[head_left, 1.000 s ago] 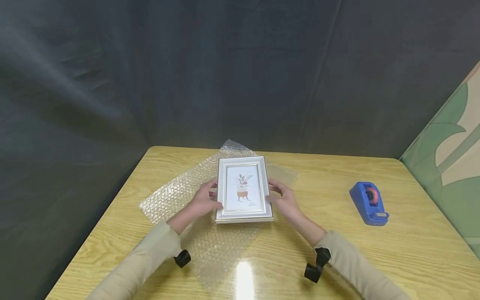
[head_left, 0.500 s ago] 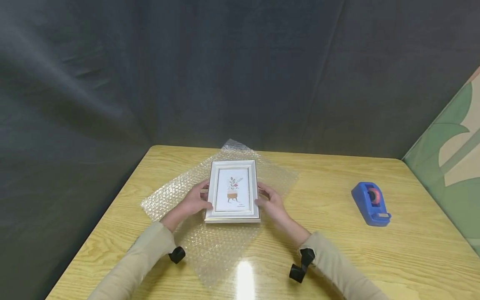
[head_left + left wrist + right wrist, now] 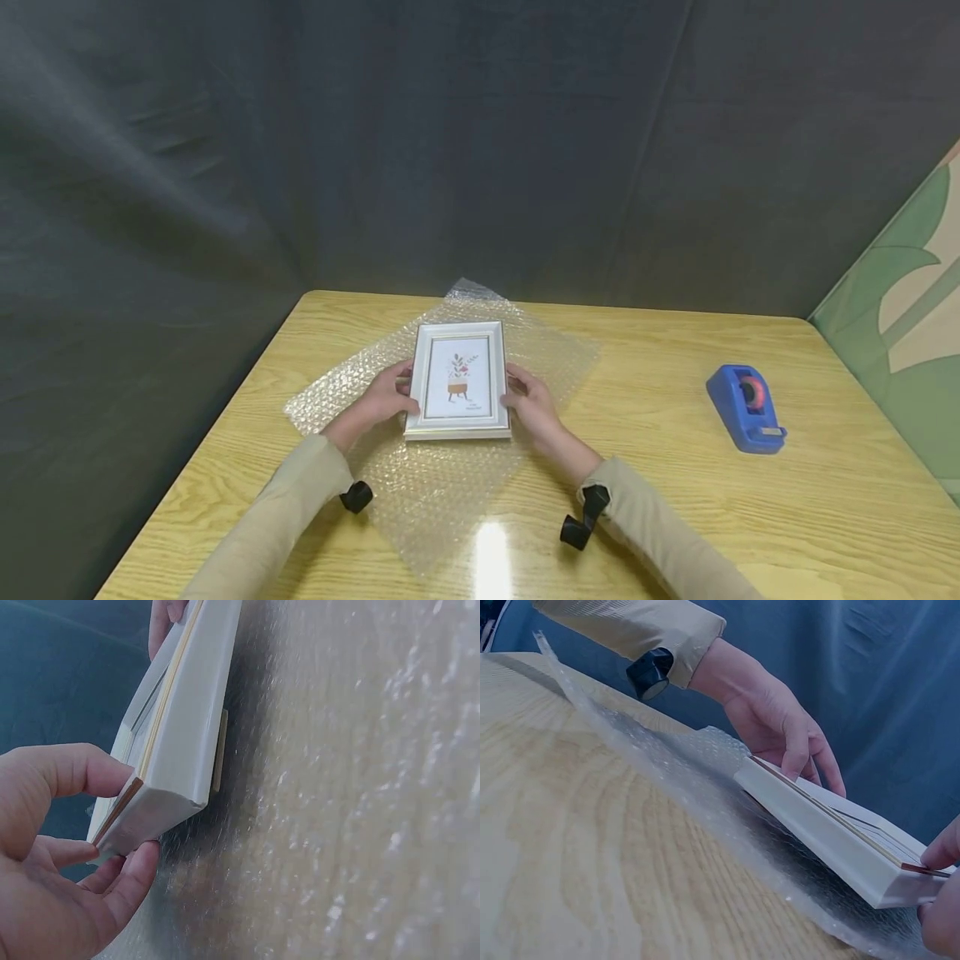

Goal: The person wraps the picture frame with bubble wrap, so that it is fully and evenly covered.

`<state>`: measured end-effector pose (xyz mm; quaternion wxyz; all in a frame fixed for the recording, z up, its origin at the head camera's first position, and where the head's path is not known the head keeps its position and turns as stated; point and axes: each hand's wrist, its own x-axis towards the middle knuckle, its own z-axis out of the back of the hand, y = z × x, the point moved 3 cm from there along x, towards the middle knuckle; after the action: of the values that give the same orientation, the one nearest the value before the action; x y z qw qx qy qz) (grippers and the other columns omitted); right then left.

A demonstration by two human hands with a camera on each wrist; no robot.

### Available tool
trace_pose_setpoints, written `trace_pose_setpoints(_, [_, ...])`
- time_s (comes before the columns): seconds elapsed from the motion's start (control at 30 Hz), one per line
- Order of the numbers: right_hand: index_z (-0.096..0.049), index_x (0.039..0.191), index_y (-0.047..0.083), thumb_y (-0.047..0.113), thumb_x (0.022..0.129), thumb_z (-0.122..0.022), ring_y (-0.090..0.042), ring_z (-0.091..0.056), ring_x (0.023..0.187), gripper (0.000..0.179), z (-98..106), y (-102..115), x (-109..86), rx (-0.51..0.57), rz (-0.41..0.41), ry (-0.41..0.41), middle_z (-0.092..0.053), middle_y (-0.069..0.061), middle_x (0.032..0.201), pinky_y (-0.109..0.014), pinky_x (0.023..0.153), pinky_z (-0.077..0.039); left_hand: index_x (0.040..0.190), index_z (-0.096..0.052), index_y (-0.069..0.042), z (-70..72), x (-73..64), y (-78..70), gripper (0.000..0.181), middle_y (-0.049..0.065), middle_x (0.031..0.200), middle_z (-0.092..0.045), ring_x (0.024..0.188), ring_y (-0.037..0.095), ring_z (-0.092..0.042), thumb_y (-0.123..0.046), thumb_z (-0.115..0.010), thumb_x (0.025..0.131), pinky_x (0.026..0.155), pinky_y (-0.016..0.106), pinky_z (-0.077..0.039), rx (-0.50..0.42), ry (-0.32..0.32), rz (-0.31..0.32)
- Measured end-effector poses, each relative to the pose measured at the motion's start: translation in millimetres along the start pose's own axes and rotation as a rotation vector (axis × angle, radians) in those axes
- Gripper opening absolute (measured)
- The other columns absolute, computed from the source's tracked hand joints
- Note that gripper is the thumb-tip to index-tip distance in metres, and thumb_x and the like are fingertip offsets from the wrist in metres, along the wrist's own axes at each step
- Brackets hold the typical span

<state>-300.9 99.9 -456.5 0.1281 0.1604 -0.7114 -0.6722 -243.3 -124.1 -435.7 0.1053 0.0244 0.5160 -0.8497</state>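
Note:
A white picture frame (image 3: 418, 392) with a thin gold inner line lies face up between both hands, over the sheet of bubble wrap (image 3: 427, 508). Its print (image 3: 459, 379) shows a potted plant. My left hand (image 3: 378, 398) grips the frame's left edge, thumb on the front; in the left wrist view the fingers of this hand (image 3: 60, 877) reach along the side and toward the underside. On the opposite edge my right hand (image 3: 534, 410) pinches the frame in the same way. A shaded gap seems to part frame and wrap in the right wrist view; full contact cannot be told.
A blue tape dispenser (image 3: 738, 408) with a pinkish roll stands on the right of the wooden table (image 3: 637, 500). Behind the table hangs a dark curtain (image 3: 480, 150). A green-and-beige patterned panel (image 3: 915, 333) borders the right side.
Both hands have carried the picture frame to the left and a little down toward the bubble wrap. The wrap and the tape dispenser stay in place.

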Motion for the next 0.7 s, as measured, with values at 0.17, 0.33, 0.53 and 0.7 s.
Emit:
trace_pose_setpoints(0.17, [-0.033, 0.134, -0.010, -0.012, 0.077, -0.048, -0.038, -0.037, 0.123, 0.060, 1, -2, 5.5, -0.015, -0.014, 0.009, -0.040, -0.029, 0.130, -0.043, 0.099, -0.038, 0.138, -0.032, -0.001, -0.3, 5.4, 2.3, 0.084, 0.021, 0.121, -0.047, 0.109, 0.035, -0.050, 0.014, -0.061, 0.061, 0.089, 0.038, -0.047, -0.022, -0.002, 0.002])
trace_pose_setpoints(0.33, [-0.033, 0.133, -0.011, -0.013, 0.076, -0.048, -0.037, -0.040, 0.119, 0.059, 2, -4, 9.9, -0.018, -0.011, 0.014, -0.043, -0.029, 0.127, -0.040, 0.097, -0.040, 0.138, -0.035, -0.004, -2.3, 8.8, 2.0, 0.085, 0.018, 0.119, -0.050, 0.103, 0.029, -0.051, 0.012, -0.062, 0.059, 0.087, 0.037, -0.047, 0.003, -0.018, 0.008])
trace_pose_setpoints(0.53, [-0.034, 0.131, -0.015, -0.015, 0.075, -0.046, -0.036, -0.043, 0.115, 0.057, 4, -12, 13.8, -0.037, 0.013, 0.037, -0.045, -0.030, 0.124, -0.040, 0.096, -0.040, 0.138, -0.034, -0.003, -4.6, 9.5, 2.4, 0.087, 0.019, 0.123, -0.049, 0.106, 0.032, -0.049, 0.010, -0.063, 0.057, 0.090, 0.039, -0.045, -0.008, 0.002, 0.014])
trace_pose_setpoints(0.7, [-0.032, 0.132, -0.014, -0.014, 0.076, -0.046, -0.037, -0.042, 0.117, 0.058, 4, -16, 15.3, -0.102, 0.026, 0.088, -0.044, -0.030, 0.126, -0.044, 0.099, -0.038, 0.139, -0.034, -0.006, -2.4, 8.2, 7.9, 0.087, 0.018, 0.127, -0.048, 0.108, 0.030, -0.045, 0.007, -0.064, 0.059, 0.093, 0.041, -0.041, -0.005, 0.024, 0.019])
